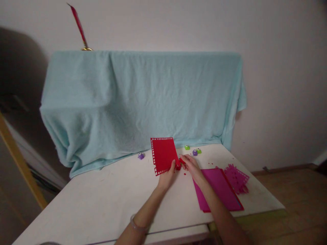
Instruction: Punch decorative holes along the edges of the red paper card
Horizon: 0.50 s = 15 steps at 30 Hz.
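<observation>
My left hand (167,176) grips a red paper sheet (163,154) by its lower right corner, thumb on top. Small punched holes run along the sheet's top, left and bottom edges, and the lower left edge is notched. Just right of the sheet, my right hand (190,166) is closed with its fingertips on a small red piece (182,161), whose kind is hard to make out. Between the two hands sits more red, partly hidden by fingers. Tiny red scraps (185,174) lie on the table below the right hand.
On the white table (102,197) are small craft punches: purple (141,156), green (187,147), and a purple one (195,152) beside a green one (199,150). At right lie stacked magenta and red sheets (214,187) and punched magenta paper (236,178). A blue cloth (153,95) stands behind.
</observation>
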Tool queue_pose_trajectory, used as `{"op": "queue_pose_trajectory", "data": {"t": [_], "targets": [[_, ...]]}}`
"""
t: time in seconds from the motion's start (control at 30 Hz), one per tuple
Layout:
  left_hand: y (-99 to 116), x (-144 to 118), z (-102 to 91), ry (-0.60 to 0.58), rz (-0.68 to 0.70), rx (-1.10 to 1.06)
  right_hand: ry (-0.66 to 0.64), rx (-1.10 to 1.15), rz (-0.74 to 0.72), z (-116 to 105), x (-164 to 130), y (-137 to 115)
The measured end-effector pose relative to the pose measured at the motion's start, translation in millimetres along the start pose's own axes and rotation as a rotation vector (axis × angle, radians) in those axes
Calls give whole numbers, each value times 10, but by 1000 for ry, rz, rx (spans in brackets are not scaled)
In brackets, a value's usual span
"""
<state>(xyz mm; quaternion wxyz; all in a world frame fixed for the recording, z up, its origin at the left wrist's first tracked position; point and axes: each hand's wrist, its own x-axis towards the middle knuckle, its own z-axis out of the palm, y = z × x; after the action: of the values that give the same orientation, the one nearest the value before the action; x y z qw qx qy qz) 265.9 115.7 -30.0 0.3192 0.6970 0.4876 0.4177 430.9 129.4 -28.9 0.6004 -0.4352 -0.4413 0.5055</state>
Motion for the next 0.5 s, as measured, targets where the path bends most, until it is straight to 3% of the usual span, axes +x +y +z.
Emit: {"op": "queue_pose_trajectory", "data": {"t": [0.1, 0.27, 0.5], "targets": [[34, 10, 13, -18, -32, -65, -20, 5, -13, -10, -4, 19], [72, 26, 67, 76, -154, -259, -17, 7, -35, -22, -13, 35], [94, 16, 69, 67, -121, -360, 8, -5, -4, -11, -16, 19]]}}
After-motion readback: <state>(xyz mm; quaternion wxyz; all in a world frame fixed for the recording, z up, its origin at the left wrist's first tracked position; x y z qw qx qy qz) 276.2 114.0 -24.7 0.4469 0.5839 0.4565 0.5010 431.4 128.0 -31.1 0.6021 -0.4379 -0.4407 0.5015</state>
